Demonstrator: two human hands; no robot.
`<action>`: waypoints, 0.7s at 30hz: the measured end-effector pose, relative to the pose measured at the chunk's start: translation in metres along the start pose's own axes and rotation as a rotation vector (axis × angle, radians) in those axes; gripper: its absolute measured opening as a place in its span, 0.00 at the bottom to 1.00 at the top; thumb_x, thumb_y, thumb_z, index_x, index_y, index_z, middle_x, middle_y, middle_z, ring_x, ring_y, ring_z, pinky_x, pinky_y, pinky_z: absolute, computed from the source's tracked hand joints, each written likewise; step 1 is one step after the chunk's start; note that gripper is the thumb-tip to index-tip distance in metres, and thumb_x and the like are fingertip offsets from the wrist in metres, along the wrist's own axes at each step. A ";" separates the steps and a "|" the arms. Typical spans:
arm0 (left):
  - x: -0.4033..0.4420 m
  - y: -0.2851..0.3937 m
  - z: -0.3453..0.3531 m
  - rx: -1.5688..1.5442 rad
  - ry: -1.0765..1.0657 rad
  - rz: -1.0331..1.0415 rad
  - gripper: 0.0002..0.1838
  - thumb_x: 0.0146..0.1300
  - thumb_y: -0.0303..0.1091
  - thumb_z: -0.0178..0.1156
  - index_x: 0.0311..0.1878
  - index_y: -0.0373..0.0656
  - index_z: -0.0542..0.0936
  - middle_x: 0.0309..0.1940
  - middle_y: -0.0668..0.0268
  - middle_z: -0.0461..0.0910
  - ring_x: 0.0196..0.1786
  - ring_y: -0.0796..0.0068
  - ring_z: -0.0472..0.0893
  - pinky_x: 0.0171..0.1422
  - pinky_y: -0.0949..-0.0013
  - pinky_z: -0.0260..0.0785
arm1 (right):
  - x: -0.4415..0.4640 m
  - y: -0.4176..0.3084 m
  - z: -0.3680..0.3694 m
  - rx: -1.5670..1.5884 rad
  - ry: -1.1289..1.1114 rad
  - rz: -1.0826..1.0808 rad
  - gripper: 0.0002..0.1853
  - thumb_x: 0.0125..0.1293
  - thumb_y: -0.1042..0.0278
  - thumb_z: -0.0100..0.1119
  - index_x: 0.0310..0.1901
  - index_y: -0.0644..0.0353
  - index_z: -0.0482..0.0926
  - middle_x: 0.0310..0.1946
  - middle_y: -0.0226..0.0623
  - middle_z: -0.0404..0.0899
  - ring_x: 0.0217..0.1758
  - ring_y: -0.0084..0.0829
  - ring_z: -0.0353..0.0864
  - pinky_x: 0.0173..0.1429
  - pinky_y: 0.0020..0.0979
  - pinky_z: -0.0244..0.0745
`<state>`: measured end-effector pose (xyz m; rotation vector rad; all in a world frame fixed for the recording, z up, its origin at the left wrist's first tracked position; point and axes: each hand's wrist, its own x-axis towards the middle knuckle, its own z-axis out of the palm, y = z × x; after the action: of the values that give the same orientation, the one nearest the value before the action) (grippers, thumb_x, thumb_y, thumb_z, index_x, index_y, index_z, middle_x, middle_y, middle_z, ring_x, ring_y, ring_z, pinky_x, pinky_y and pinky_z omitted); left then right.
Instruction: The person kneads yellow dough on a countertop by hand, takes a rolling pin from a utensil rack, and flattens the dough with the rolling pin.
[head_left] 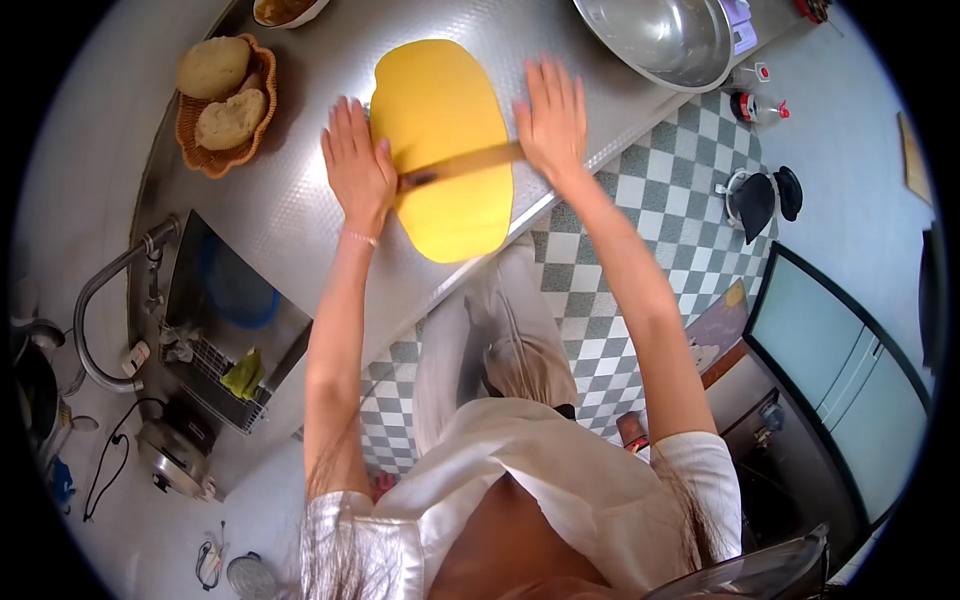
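Note:
A sheet of yellow dough lies rolled out flat on the steel counter, long and rounded in outline. Across its lower half rests a wooden rolling pin, slightly tilted and blurred. My left hand lies over the pin's left end, fingers stretched out flat and pointing away from me. Over the right end is my right hand, also flat with straight fingers. Neither hand wraps around the pin; the palms hide its ends.
A scalloped basket of pale bread-like rounds stands left of the dough. At the far right is a large steel bowl. A sink with a faucet lies to the left. The counter's front edge runs close to my body.

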<state>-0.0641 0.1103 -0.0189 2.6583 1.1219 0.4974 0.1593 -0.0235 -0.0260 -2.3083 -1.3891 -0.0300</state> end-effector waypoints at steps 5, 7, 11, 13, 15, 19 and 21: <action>-0.094 0.019 -0.007 0.006 -0.215 0.036 0.32 0.66 0.43 0.46 0.71 0.38 0.58 0.72 0.53 0.56 0.74 0.56 0.55 0.76 0.53 0.44 | -0.081 0.009 -0.015 0.007 -0.177 -0.053 0.32 0.61 0.59 0.54 0.67 0.57 0.63 0.70 0.41 0.58 0.73 0.43 0.54 0.75 0.49 0.44; -0.128 0.029 -0.023 -0.108 -0.296 0.052 0.32 0.66 0.45 0.47 0.70 0.40 0.59 0.71 0.55 0.57 0.72 0.55 0.58 0.74 0.54 0.47 | -0.127 0.005 -0.041 0.046 -0.257 -0.044 0.31 0.59 0.60 0.58 0.64 0.58 0.65 0.68 0.41 0.60 0.72 0.44 0.56 0.74 0.49 0.47; -0.116 0.024 -0.029 -0.141 -0.335 0.097 0.31 0.62 0.36 0.56 0.67 0.40 0.63 0.68 0.56 0.62 0.66 0.54 0.65 0.68 0.56 0.58 | -0.109 0.017 -0.041 0.124 -0.255 -0.192 0.27 0.49 0.65 0.67 0.53 0.58 0.73 0.59 0.39 0.69 0.65 0.42 0.65 0.68 0.41 0.58; -0.113 0.014 -0.029 -0.154 -0.340 0.133 0.31 0.58 0.31 0.60 0.66 0.40 0.64 0.66 0.56 0.64 0.63 0.54 0.68 0.64 0.58 0.63 | -0.095 0.022 -0.043 0.172 -0.249 -0.255 0.23 0.47 0.69 0.67 0.48 0.58 0.74 0.51 0.37 0.71 0.60 0.38 0.69 0.63 0.39 0.62; -0.122 0.000 -0.032 -0.133 -0.371 0.206 0.33 0.54 0.26 0.63 0.64 0.39 0.65 0.65 0.56 0.66 0.60 0.54 0.70 0.60 0.59 0.66 | -0.088 0.022 -0.050 0.181 -0.262 -0.291 0.23 0.47 0.69 0.67 0.48 0.58 0.74 0.50 0.37 0.72 0.59 0.37 0.69 0.62 0.39 0.62; -0.092 -0.003 -0.032 -0.105 -0.302 0.067 0.31 0.60 0.36 0.58 0.66 0.38 0.64 0.67 0.55 0.63 0.66 0.52 0.65 0.68 0.55 0.58 | -0.067 0.007 -0.035 0.112 -0.261 -0.204 0.25 0.54 0.63 0.64 0.54 0.57 0.73 0.61 0.39 0.68 0.68 0.40 0.63 0.68 0.42 0.56; -0.067 0.005 -0.025 -0.052 -0.213 0.024 0.31 0.63 0.41 0.54 0.67 0.37 0.63 0.68 0.54 0.62 0.70 0.52 0.61 0.72 0.53 0.52 | -0.057 0.002 -0.021 0.079 -0.184 -0.138 0.28 0.57 0.58 0.61 0.59 0.56 0.71 0.64 0.40 0.65 0.70 0.42 0.60 0.71 0.47 0.52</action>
<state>-0.1137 0.0599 -0.0093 2.6087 1.0022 0.2362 0.1378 -0.0799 -0.0212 -2.1925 -1.6088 0.1967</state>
